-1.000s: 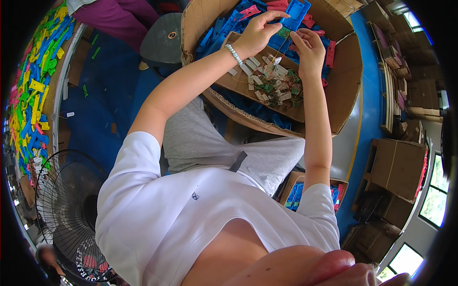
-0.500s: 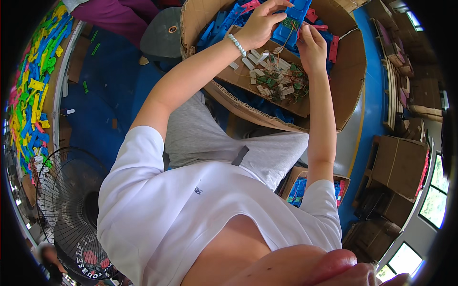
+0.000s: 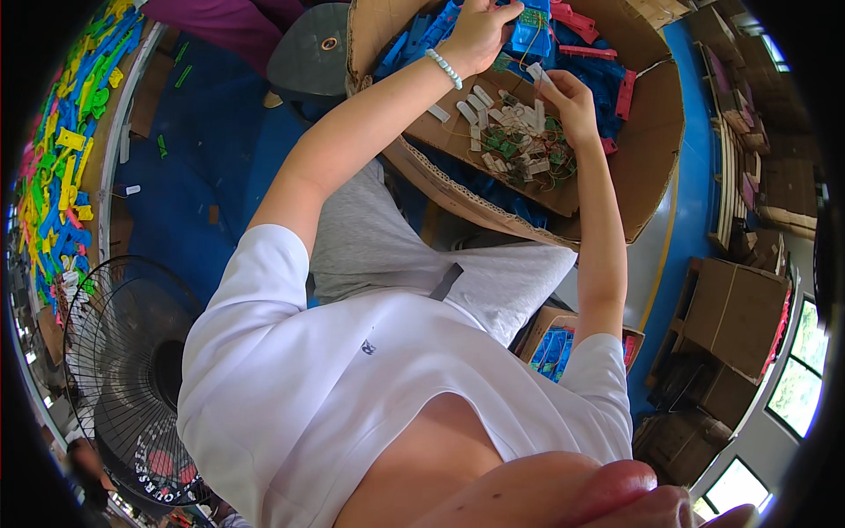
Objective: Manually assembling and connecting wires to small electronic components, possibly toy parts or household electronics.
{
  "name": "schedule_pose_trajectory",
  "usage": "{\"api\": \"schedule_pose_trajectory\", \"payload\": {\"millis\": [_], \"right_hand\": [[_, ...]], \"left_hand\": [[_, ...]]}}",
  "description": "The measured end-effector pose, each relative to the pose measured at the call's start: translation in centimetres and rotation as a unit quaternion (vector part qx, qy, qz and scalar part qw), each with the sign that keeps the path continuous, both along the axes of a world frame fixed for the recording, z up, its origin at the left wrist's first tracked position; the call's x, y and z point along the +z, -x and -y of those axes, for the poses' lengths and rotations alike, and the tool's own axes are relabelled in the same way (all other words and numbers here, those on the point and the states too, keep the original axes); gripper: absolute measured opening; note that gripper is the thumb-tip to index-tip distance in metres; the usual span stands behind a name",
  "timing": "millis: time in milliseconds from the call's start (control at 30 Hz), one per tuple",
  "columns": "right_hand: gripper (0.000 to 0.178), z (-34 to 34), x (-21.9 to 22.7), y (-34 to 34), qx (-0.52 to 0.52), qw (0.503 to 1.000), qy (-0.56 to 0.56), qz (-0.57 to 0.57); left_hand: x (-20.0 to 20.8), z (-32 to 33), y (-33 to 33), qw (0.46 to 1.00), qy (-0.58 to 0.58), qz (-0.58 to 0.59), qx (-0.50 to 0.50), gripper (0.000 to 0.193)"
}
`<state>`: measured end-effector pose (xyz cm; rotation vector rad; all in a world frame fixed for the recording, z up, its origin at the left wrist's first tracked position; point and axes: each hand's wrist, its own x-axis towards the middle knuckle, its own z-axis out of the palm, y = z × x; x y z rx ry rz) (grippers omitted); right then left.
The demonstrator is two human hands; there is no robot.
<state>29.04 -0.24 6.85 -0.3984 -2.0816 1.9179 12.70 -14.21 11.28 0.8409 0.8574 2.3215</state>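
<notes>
At the top edge, my left hand [image 3: 476, 37] grips a blue plastic casing [image 3: 530, 42] with a small green circuit board in it. The casing's upper part is cut off by the view. My right hand [image 3: 570, 104] is closed, pinching a small white plastic piece [image 3: 539, 74] just below the casing. A thin wire seems to run between the two. Under my hands, a heap of white pieces, green boards and thin wires [image 3: 519, 141] lies on a cardboard sheet [image 3: 431, 141] in a large cardboard box [image 3: 656, 167].
Blue and red plastic parts [image 3: 588, 53] fill the box behind my hands. To the left are a dark stool [image 3: 308, 55], a black fan [image 3: 123, 378] and a table heaped with coloured parts [image 3: 66, 167]. A smaller box [image 3: 554, 348] stands by my right elbow; stacked cartons [image 3: 735, 308] stand farther right.
My right hand has moved down and away from the casing with the white piece pinched in it. My left hand still holds the casing, slightly higher and farther right.
</notes>
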Motion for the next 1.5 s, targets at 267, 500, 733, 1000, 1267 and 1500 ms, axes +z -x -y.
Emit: {"api": "schedule_pose_trajectory", "payload": {"millis": [267, 500, 733, 1000, 1267, 1500], "right_hand": [[0.025, 0.2, 0.7, 0.7, -0.097, 0.987, -0.1, -0.075], [0.02, 1.5, -0.1, 1.5, -0.047, 0.995, 0.063, -0.059], [0.012, 2.0, 0.6, 0.7, -0.003, 0.969, 0.22, -0.111], [0.011, -0.3, 1.3, -0.4, -0.064, 0.953, 0.239, -0.175], [0.009, -3.0, 1.6, -2.0, -0.106, 0.925, 0.285, -0.227], [0.039, -4.1, 4.3, -3.1, -0.132, 0.954, 0.099, -0.251]], "left_hand": [[0.0, -0.1, -1.2, 0.984, 0.064, -0.164, 0.004, 0.035], [1.2, 0.3, -2.4, 0.993, -0.009, -0.022, -0.114, 0.035], [1.3, 0.4, -1.8, 0.963, 0.088, -0.239, 0.093, 0.029], [-1.8, -1.1, 0.4, 0.888, 0.174, -0.276, 0.324, 0.028], [-1.3, -0.7, -0.1, 0.911, 0.215, -0.243, 0.253, 0.028], [0.2, -0.2, -0.6, 0.966, 0.107, -0.213, 0.101, 0.042]]}}
